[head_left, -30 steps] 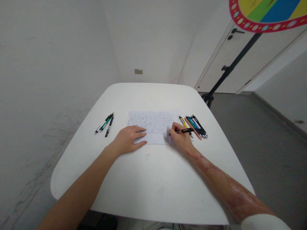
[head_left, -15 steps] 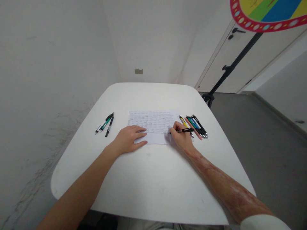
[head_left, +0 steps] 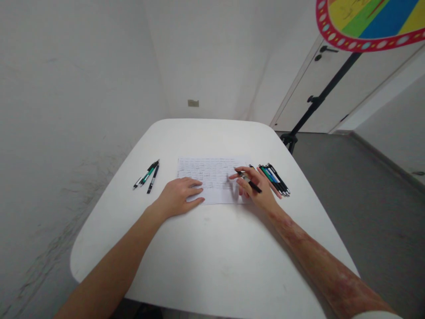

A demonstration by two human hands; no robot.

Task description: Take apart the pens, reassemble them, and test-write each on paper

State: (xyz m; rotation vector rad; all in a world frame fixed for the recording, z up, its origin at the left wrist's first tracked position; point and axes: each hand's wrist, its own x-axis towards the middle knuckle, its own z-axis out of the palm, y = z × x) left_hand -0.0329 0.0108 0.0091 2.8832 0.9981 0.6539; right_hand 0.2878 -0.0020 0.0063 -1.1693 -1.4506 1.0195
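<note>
A sheet of paper (head_left: 212, 175) covered in rows of handwriting lies in the middle of the white table (head_left: 212, 257). My left hand (head_left: 179, 197) rests flat on the paper's lower left corner, fingers stretched out. Over the paper's right edge, my right hand (head_left: 254, 186) has loosened fingers and carries a black pen (head_left: 249, 181) lying across them, its tip lifted off the paper.
Three pens (head_left: 148, 174) lie together left of the paper. A row of several pens (head_left: 274, 179) lies right of my right hand. A black stand (head_left: 315, 99) with a colourful round board (head_left: 372, 20) rises behind the table's right side, before a white door.
My right hand has stopped writing: it lifted the pen off the paper and turned it to lie across the loosened fingers. The left hand stayed put.
</note>
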